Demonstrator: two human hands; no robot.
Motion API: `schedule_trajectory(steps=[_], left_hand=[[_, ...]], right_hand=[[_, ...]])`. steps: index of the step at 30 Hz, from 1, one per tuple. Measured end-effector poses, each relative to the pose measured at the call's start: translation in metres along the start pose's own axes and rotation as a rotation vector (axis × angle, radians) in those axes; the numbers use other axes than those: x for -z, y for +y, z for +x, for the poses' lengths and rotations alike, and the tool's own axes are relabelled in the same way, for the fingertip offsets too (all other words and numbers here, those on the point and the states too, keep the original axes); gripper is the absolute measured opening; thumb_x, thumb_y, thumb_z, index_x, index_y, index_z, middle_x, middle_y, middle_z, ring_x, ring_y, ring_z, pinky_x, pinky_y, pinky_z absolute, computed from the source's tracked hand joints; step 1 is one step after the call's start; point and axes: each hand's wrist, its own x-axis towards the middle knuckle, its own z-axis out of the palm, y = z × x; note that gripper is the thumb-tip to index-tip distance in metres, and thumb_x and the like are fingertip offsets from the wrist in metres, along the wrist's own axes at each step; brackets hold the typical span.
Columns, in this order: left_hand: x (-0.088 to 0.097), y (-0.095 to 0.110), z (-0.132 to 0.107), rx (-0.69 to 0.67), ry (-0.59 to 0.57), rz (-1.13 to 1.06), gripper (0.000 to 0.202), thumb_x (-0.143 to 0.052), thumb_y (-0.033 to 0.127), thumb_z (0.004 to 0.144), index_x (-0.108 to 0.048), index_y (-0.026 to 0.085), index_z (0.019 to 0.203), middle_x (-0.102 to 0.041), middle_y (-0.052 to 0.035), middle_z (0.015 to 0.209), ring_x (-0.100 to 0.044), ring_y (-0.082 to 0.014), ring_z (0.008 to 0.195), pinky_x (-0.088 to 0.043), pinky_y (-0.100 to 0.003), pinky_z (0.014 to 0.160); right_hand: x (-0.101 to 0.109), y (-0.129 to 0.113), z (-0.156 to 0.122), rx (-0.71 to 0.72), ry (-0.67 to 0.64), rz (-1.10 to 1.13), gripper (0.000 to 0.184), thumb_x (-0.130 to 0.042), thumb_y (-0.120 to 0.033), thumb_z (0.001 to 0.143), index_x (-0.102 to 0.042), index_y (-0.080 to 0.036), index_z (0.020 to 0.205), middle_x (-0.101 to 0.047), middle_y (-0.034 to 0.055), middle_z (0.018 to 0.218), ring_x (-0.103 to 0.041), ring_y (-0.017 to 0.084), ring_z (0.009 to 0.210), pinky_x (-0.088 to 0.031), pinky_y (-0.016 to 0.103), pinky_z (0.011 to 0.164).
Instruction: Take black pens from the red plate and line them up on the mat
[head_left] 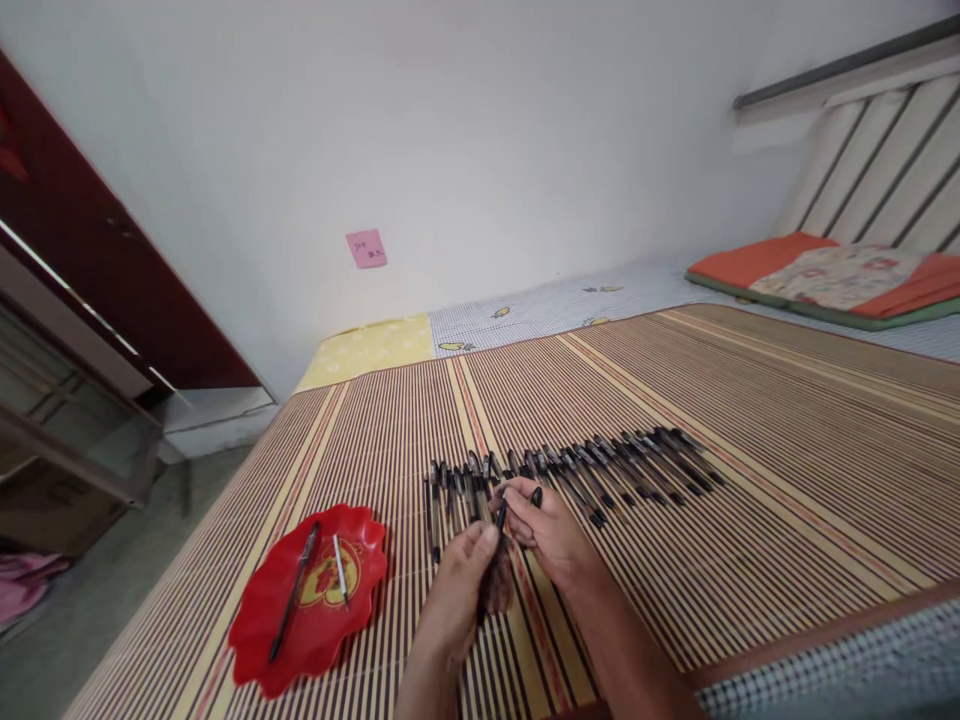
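My left hand [466, 562] is closed around a dark pen [501, 516], which points up between its thumb and fingers. Close against it, my right hand [553, 530] is closed too, its thumb and forefinger at the pen's upper end. A black rounded end [536, 497] pokes out of the right hand; whether it is a cap or a pen's end I cannot tell. Just beyond both hands lies a long row of black-capped pens [600, 468], side by side. Some of the row is hidden behind my fingers.
On the left, a red scalloped plate [255, 600] holds a dark pen [294, 592] and a thin white refill [340, 568]. Everything rests on a striped bamboo mat [750, 400]. A folded orange quilt [750, 258] lies far right. A pink note [366, 249] is on the wall.
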Motion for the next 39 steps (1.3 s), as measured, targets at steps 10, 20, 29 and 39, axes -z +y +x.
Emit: schedule_trajectory(steps=[10, 20, 29, 39], left_hand=[[0.009, -0.003, -0.001, 0.057, -0.155, 0.24, 0.042, -0.066, 0.059, 0.08, -0.05, 0.02, 0.073, -0.049, 0.0077, 0.049, -0.036, -0.0053, 0.033, -0.021, -0.019, 0.034], [0.032, 0.022, -0.004, -0.1, 0.164, 0.346, 0.043, -0.073, 0.057, 0.074, -0.062, 0.016, 0.084, -0.063, 0.0022, 0.063, -0.037, -0.0052, 0.039, -0.028, -0.019, 0.04], [0.007, 0.003, 0.0, -0.074, 0.211, -0.014, 0.048, -0.088, 0.05, 0.058, -0.061, 0.014, 0.075, -0.059, 0.0045, 0.055, -0.047, -0.0049, 0.047, -0.033, -0.015, 0.046], [0.001, -0.001, -0.005, 0.106, -0.034, -0.262, 0.048, -0.087, 0.049, 0.062, -0.055, 0.016, 0.076, -0.039, 0.0115, 0.045, -0.023, -0.0012, 0.036, -0.014, -0.017, 0.038]], right_hand=[[0.014, -0.008, 0.006, 0.151, 0.321, 0.026, 0.035, -0.082, -0.045, 0.068, -0.07, -0.016, 0.085, -0.065, 0.0004, 0.067, -0.047, 0.008, 0.048, -0.037, 0.021, 0.044], [0.042, -0.035, 0.006, 0.307, 0.509, 0.197, 0.028, -0.083, -0.04, 0.067, -0.067, -0.019, 0.076, -0.063, -0.0007, 0.073, -0.051, 0.01, 0.059, -0.048, 0.026, 0.058], [0.001, -0.01, 0.006, 0.123, 0.223, 0.139, 0.027, -0.081, -0.04, 0.071, -0.071, -0.018, 0.084, -0.068, 0.0022, 0.076, -0.052, 0.01, 0.057, -0.041, 0.023, 0.051], [0.005, -0.031, -0.004, 0.035, 0.003, 0.047, 0.023, -0.074, -0.039, 0.079, -0.069, -0.019, 0.089, -0.069, 0.0026, 0.078, -0.043, 0.007, 0.048, -0.03, 0.021, 0.043]])
